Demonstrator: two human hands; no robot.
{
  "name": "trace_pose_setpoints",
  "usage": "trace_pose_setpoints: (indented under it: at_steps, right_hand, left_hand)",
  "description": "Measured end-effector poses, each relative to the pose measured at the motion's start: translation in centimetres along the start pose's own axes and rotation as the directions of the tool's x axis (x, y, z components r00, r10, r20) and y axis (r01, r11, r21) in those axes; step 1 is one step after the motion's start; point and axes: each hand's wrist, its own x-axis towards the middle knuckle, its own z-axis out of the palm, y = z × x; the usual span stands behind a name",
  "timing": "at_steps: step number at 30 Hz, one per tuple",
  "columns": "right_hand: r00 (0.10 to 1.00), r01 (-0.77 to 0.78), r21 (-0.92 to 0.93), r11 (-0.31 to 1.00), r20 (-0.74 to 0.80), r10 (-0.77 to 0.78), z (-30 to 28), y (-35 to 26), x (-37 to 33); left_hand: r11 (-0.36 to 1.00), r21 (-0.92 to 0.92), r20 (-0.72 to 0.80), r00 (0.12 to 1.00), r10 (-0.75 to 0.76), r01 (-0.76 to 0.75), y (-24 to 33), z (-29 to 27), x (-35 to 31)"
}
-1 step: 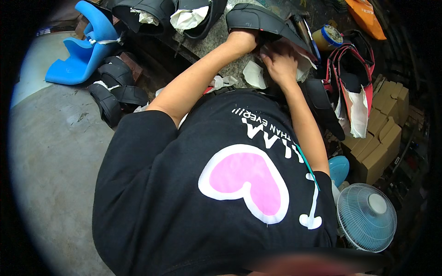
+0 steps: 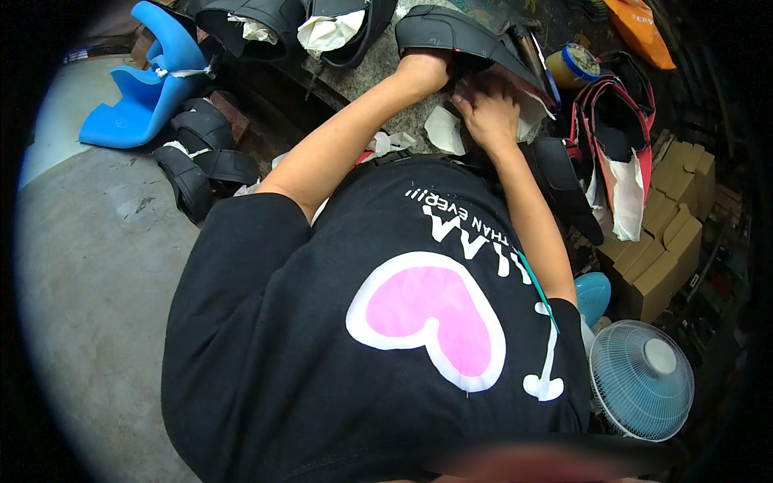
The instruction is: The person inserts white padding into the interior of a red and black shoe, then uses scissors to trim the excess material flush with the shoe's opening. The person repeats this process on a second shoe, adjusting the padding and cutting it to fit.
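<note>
A black sandal [image 2: 443,36] with a wide strap lies at the top centre over the grey work surface. My left hand [image 2: 424,71] reaches under its strap, so the fingers are hidden and their grip does not show. Beside it, my right hand [image 2: 491,114] rests with fingers spread on the pale inner side of the sandal's right part. White paper pieces [image 2: 444,130] lie between my forearms. More black sandals [image 2: 342,44] stuffed with white paper stand to the left of my left hand.
Red-edged black straps with white paper [image 2: 626,193] hang at right, near cardboard boxes [image 2: 668,241] and a fan [image 2: 644,378]. A blue-rimmed tub [image 2: 573,68] stands beyond my right hand. Blue foam pieces [image 2: 145,97] and black sandals [image 2: 193,173] lie at left.
</note>
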Motion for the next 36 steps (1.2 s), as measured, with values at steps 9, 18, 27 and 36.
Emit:
trace_pose_setpoints:
  at_steps: [9, 18, 27, 36]
  right_hand:
    - [0.990, 0.107, -0.010, 0.994, 0.097, -0.105, -2.1, -0.5, -1.0]
    - [0.998, 0.065, -0.158, 0.985, 0.000, -0.066, -1.1, -1.4, -0.1]
    - [0.993, 0.058, -0.127, 0.990, 0.112, -0.044, -1.5, 0.4, -0.5]
    - [0.990, 0.140, 0.185, 0.973, -0.013, -0.140, -6.7, -0.4, -0.9]
  left_hand:
    - [0.993, -0.099, 0.224, 0.974, -0.035, 0.059, 0.0, -1.0, 0.1]
    - [0.986, -0.100, 0.284, 0.954, -0.097, 0.130, 0.1, -1.1, 0.5]
    - [0.999, -0.049, 0.346, 0.938, 0.005, 0.012, -0.1, -0.2, 1.1]
    - [0.983, -0.065, 0.466, 0.876, -0.124, 0.173, 1.7, -3.8, 0.5]
